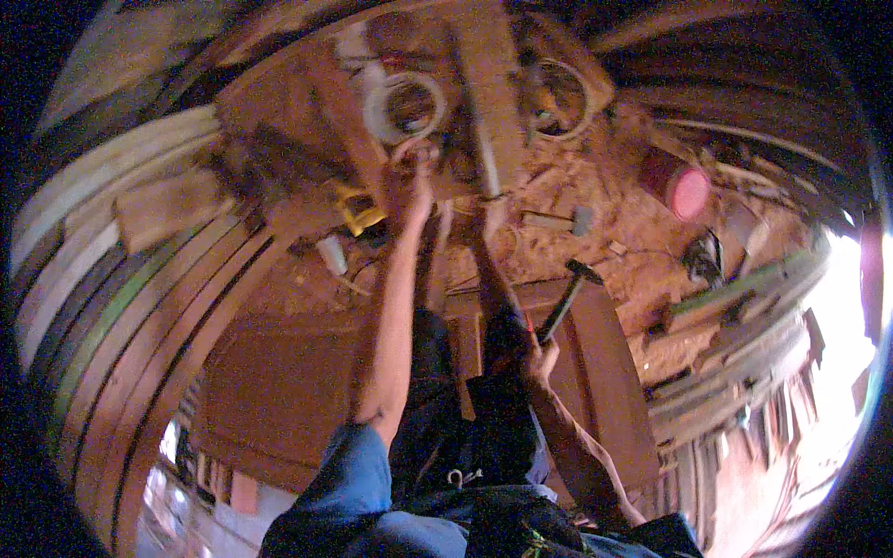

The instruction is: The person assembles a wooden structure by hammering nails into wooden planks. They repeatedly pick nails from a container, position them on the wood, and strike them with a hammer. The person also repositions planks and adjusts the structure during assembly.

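My right hand [538,358] grips the handle of a dark hammer [569,296], whose head points up and to the right, above a brown wooden board [605,372]. My left arm stretches far forward. My left hand [414,181] sits at the end of a long wooden plank [488,93], just below a white coil of cord [405,107]. The picture is blurred, so the left hand's fingers and what they touch are unclear. My dark trousers fill the space between both arms.
Sawdust covers the ground. A second pale coil [558,98], a small mallet [558,221], a yellow tool [358,214] and a pink round lid [690,192] lie around. Long planks are stacked at left [121,307] and right [744,344].
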Motion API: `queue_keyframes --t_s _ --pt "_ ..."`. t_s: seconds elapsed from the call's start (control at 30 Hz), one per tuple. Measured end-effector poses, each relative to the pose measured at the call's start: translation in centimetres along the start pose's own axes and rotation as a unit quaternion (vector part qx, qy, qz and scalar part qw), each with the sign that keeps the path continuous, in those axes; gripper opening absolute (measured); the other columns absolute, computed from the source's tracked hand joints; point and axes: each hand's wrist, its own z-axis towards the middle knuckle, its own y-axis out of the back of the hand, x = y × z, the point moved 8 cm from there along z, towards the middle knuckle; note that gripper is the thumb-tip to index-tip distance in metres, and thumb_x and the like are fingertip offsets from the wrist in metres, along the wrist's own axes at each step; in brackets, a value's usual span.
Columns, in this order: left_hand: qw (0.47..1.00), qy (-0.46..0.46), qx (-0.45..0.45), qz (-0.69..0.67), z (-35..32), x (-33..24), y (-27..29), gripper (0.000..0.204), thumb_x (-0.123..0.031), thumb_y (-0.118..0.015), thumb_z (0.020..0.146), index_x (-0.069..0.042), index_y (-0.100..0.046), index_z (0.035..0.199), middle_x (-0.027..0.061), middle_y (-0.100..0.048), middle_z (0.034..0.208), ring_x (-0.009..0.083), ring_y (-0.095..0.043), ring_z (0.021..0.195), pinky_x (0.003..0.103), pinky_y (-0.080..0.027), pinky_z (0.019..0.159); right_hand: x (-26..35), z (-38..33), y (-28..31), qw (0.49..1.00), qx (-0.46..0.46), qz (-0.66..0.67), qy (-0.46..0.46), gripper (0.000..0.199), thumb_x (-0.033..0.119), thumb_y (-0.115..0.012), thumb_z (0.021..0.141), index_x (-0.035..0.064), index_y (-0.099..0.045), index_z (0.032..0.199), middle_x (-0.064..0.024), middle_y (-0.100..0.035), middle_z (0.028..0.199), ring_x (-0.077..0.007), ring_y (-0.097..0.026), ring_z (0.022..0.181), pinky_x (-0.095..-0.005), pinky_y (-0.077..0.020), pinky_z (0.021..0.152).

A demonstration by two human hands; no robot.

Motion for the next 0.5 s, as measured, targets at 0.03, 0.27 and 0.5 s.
queue_keyframes --t_s 0.03,0.27,0.5 --pt "0.999 -0.001 0.000 0.039 0.7 -0.3 0.2 0.026 -0.025 -0.062 0.098 -0.004 -0.066 0.113 0.0064 -0.073 0.098 0.0179 -0.067 0.086 0.031 -0.052 0.081 -0.1 -0.1 -0.7 0.996 0.039 0.078 -0.035 0.021 0.018 -0.068 0.092 0.0033 -0.057 0.080 -0.0004 -0.056 0.067 -0.0105 -0.050 0.057 -0.0298 -0.0407 0.052" --pt "0.982 0.012 0.003 0.186 3.1 -0.9 2.8 0.031 -0.024 -0.053 0.102 -0.003 -0.063 0.122 0.0169 -0.068 0.115 0.0269 -0.065 0.108 0.038 -0.050 0.089 3.2 -2.0 -1.0 0.987 0.074 0.112 -0.083 0.017 0.015 -0.067 0.088 0.0005 -0.059 0.083 -0.0016 -0.058 0.067 -0.0114 -0.054 0.059 -0.0301 -0.0446 0.055" --pt "0.920 -0.072 0.043 0.384 6.4 -4.5 2.2 0.032 -0.014 -0.050 0.098 -0.006 -0.061 0.127 0.0237 -0.066 0.119 0.0396 -0.063 0.111 0.045 -0.049 0.093 3.4 -2.1 -1.0 0.993 0.049 0.074 -0.076 0.017 0.016 -0.067 0.088 0.0013 -0.059 0.082 -0.0043 -0.060 0.066 -0.0148 -0.058 0.057 -0.0324 -0.0473 0.055"
